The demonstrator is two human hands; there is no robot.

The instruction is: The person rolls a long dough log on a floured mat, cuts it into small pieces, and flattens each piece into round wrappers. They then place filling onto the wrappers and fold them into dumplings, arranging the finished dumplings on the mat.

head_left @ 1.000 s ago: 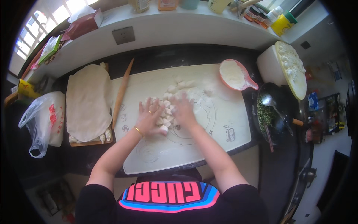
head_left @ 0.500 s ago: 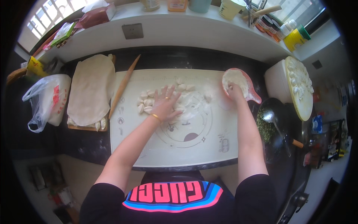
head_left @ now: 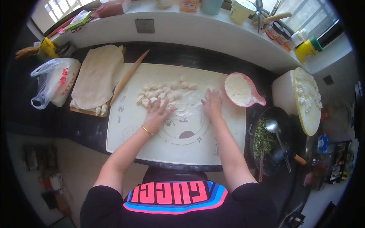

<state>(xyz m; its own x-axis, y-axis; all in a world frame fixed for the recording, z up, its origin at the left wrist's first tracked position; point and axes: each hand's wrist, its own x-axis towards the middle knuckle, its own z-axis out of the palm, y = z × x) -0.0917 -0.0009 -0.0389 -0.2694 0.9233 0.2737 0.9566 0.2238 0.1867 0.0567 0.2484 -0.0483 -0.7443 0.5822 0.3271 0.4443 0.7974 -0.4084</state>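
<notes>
Small lumps of white dough [head_left: 156, 92] lie in a cluster on the pale floured mat [head_left: 129, 150]. My left hand [head_left: 156, 117], a gold bangle at its wrist, rests flat at the near edge of the cluster with its fingers spread. To the right of a patch of loose flour [head_left: 190, 102], my right hand [head_left: 213, 103] lies on the mat, fingers stretched out and slightly blurred, holding nothing. Just beyond it stands a pink bowl [head_left: 262, 100] of white flour, with a spout or handle on its right side.
A wooden rolling pin [head_left: 131, 76] lies along the mat's left side. Left of it, a dough sheet [head_left: 97, 78] covers pieces on a wooden board. A plastic bag [head_left: 57, 81] stands farther left. On the right are a pan of chopped greens [head_left: 264, 138] with a ladle, and a white tub [head_left: 283, 91].
My right hand has left the flour bowl and come down on the mat. My left hand has drawn back toward me, uncovering more dough lumps. The view has shifted slightly.
</notes>
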